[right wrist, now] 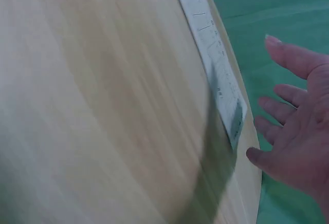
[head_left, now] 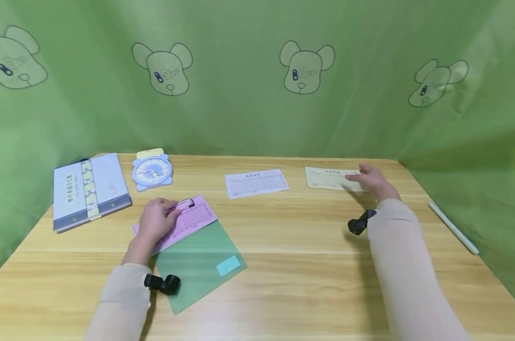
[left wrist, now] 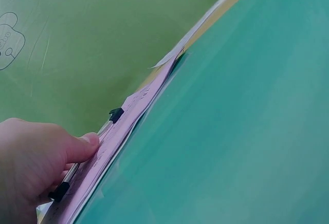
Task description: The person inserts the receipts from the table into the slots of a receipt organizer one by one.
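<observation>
The left hand (head_left: 155,220) is laid on the pink form (head_left: 189,219), which lies on the green clipboard (head_left: 199,263). Its thumb is pressed on the wire lever of the clip (head_left: 184,203), and its fingers (left wrist: 82,147) are curled round that lever, as the left wrist view shows. The right hand (head_left: 370,180) is stretched out over the cream form (head_left: 327,179), well away from the left fingers; its fingers (right wrist: 280,108) are spread and straight, and no grip is shown. In the head view the fingertips appear to rest on the paper's near edge; in the right wrist view the paper lies just beside them.

The step in hand is judged to be the fetching of the cream form. It is best done with flat fingertips pressed lightly on the sheet, so that it is slid along the worktop (head_left: 291,265) rather than creased. A corner should be pinched only once it is lifted free. Meanwhile the clip is best held steadily, so that the pink form is not shifted. The white form (head_left: 256,183), between the two hands, should be left undisturbed.
</observation>
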{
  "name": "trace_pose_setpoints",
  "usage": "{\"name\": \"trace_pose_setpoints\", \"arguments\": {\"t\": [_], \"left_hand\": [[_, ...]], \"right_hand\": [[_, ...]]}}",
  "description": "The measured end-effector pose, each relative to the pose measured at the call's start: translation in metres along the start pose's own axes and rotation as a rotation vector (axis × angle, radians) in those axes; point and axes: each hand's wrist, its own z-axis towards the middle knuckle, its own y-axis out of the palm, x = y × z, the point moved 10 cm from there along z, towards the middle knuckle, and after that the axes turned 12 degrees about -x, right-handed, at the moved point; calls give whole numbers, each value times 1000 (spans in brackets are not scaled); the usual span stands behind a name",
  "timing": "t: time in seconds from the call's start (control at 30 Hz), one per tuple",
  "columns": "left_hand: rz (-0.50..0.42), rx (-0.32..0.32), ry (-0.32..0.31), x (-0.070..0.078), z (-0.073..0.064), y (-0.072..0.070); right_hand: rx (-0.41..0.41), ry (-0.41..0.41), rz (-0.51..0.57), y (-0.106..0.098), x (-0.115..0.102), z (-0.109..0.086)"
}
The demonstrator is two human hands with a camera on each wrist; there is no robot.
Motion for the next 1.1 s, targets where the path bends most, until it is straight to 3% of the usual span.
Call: {"name": "trace_pose_setpoints", "arguments": {"t": [0.13, 0.27, 0.4, 0.47, 0.53, 0.63, 0.77, 1.0, 1.1], "left_hand": [[9, 11, 5, 0, 0, 0], [7, 15, 9, 1, 1, 0], [4, 14, 2, 0, 1, 0], [5, 12, -1, 0, 1, 0], [5, 11, -2, 0, 0, 0], [-1, 4, -5, 0, 0, 0], [-6, -6, -13, 0, 0, 0], [-7, -11, -16, 0, 0, 0], [-10, -7, -12, 1, -1, 0]], "right_hand": [[-78, 15, -79, 13, 2, 1], [-106, 29, -118, 20, 9, 4], [-133, 55, 29, 27, 19, 6], [-117, 81, -15, 27, 22, 6], [-89, 101, -106, 25, 23, 6], [-11, 109, -324, 19, 20, 5], [70, 81, -313, 16, 16, 3], [276, 101, -310, 5, 23, -5], [324, 101, -279, 1, 26, -8]]}}
